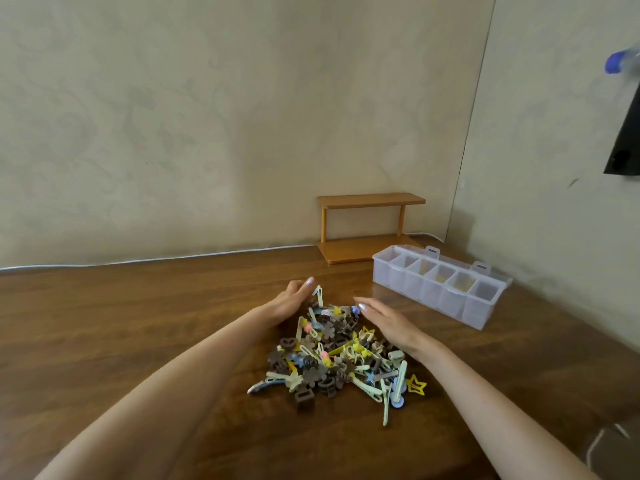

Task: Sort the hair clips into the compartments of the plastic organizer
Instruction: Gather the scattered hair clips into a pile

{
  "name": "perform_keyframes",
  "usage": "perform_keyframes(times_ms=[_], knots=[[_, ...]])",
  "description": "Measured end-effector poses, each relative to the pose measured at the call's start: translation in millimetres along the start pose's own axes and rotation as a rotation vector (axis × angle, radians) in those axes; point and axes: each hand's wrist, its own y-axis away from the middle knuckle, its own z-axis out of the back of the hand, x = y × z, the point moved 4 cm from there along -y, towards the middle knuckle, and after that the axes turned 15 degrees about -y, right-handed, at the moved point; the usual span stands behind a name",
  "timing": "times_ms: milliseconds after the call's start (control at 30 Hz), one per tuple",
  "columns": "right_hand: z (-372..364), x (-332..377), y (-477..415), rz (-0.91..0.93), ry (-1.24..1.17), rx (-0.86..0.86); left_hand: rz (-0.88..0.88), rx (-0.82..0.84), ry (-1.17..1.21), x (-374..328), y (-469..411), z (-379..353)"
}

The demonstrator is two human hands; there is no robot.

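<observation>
A heap of hair clips (341, 355), brown, pale green, yellow and a few pink or blue, lies on the wooden table in front of me. My left hand (289, 301) rests at the heap's far left edge with its fingers straight, touching the clips. My right hand (384, 322) lies flat against the heap's far right side, fingers straight, holding nothing. The clear plastic organizer (440, 289) stands open to the right of the heap, with a row of several compartments. A yellow star clip (415, 384) sits at the heap's near right edge.
A small wooden two-level shelf (367, 226) stands against the wall behind the organizer. The walls meet in a corner at the back right. A white cable (156, 260) runs along the table's far edge. A dark object (627, 140) hangs on the right wall.
</observation>
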Motion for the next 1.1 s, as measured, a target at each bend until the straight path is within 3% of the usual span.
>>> perform_keyframes(times_ms=[133,367,533,733,900,967,1100], knots=[[7,0,0,0.0,-0.062,0.034,0.011,0.036,-0.1,-11,-22,-3],[32,-4,12,0.065,-0.121,-0.086,-0.191,0.19,-0.094,-24,-14,-15],[38,-12,23,0.055,-0.024,-0.031,-0.254,0.338,-0.041,-25,17,-22],[60,3,32,0.058,0.189,-0.169,-0.28,0.384,-0.117,-16,38,-29],[74,25,26,0.273,0.43,-0.556,-0.304,0.234,0.052,-11,44,-23],[80,25,20,0.223,0.539,-0.621,-0.286,0.141,0.125,-8,45,-17],[87,12,0,0.011,0.599,-0.581,-0.237,-0.036,0.227,-1,47,-6]])
